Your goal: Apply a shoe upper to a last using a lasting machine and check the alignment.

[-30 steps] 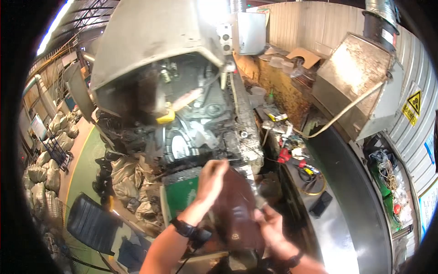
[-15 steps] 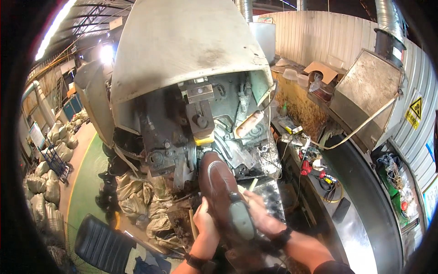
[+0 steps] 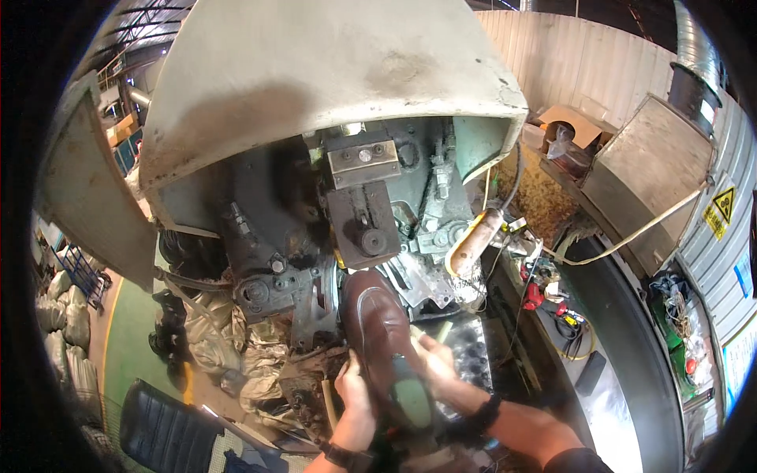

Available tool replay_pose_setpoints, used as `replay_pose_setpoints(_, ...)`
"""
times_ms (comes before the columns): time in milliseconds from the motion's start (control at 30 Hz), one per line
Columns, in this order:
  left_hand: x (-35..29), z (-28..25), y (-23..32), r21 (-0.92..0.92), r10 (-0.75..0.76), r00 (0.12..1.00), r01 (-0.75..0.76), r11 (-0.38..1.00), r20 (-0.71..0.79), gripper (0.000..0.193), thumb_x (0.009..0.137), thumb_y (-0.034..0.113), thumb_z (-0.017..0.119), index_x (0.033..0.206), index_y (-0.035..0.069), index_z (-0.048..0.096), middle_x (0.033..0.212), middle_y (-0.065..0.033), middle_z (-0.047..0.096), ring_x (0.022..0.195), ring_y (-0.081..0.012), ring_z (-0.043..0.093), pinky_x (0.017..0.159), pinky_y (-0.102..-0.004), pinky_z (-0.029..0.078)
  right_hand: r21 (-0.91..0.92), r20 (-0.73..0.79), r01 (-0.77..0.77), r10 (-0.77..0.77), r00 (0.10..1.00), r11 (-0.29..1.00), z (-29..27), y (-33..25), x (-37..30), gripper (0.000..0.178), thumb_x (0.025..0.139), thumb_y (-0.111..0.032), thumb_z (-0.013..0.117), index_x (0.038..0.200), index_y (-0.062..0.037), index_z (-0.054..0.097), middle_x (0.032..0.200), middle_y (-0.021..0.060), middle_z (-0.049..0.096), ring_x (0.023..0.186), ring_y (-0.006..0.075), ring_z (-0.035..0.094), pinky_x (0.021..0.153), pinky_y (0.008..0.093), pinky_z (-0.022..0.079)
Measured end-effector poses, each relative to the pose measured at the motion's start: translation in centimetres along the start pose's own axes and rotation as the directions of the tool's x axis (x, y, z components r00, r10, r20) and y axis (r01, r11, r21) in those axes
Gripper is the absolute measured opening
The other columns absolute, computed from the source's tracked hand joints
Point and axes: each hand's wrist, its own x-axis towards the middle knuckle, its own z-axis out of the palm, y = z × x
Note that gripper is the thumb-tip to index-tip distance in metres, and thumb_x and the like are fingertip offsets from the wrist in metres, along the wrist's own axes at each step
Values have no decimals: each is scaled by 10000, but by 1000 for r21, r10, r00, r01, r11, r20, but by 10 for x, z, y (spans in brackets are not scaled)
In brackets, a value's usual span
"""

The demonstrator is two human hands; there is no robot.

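Observation:
A brown leather shoe [image 3: 374,315] with a pale green last [image 3: 412,402] in its opening points away from me, its toe up against the metal clamping parts of a machine [image 3: 359,225]. My left hand [image 3: 353,390] is closed against the shoe's left side. On the other side, my right hand [image 3: 435,364] grips the shoe near the last. A short pale stick-like piece [image 3: 444,331] shows beside the right fingers; whether they touch it, I cannot tell. The machine parts hide the very tip of the toe.
A big whitish hood [image 3: 339,71] arches over the machine. An elongated lamp-like thing [image 3: 475,240] on a cable hangs right. Beyond are a ledge with a red tool [image 3: 534,296] and a dark conveyor belt [image 3: 631,339]. At left stand a black chair [image 3: 169,430] and pale sacks [image 3: 213,339].
The view has moved closer to the machine, so hood and clamp parts look larger. Both hands stay on the shoe, its toe still at the machine.

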Motion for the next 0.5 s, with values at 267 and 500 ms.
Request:
replay_pose_setpoints(267, 32, -7, -36, -88, 133, 985, -143, 986, -109, 317, 1066, 293, 584, 1035, 2, 705, 973, -30, 690, 830, -127, 617, 737, -281, 514, 158, 74, 102, -115, 991, 982, -16, 21, 34, 383, 1009, -97, 656, 1354, -57, 495, 1107, 108, 708, 894, 168, 710, 746, 299, 600)
replay_pose_setpoints(500, 37, -5, -44, -68, 251, 960, -261, 963, -125, 288, 1061, 258, 599, 1018, -1, 717, 915, -25, 698, 771, -117, 609, 692, -248, 498, 112, 14, 43, -45, 999, 993, -9, 9, 25, 537, 994, -175, 690, 1452, -35, 446, 1134, 97, 683, 963, 187, 694, 797, 320, 601)
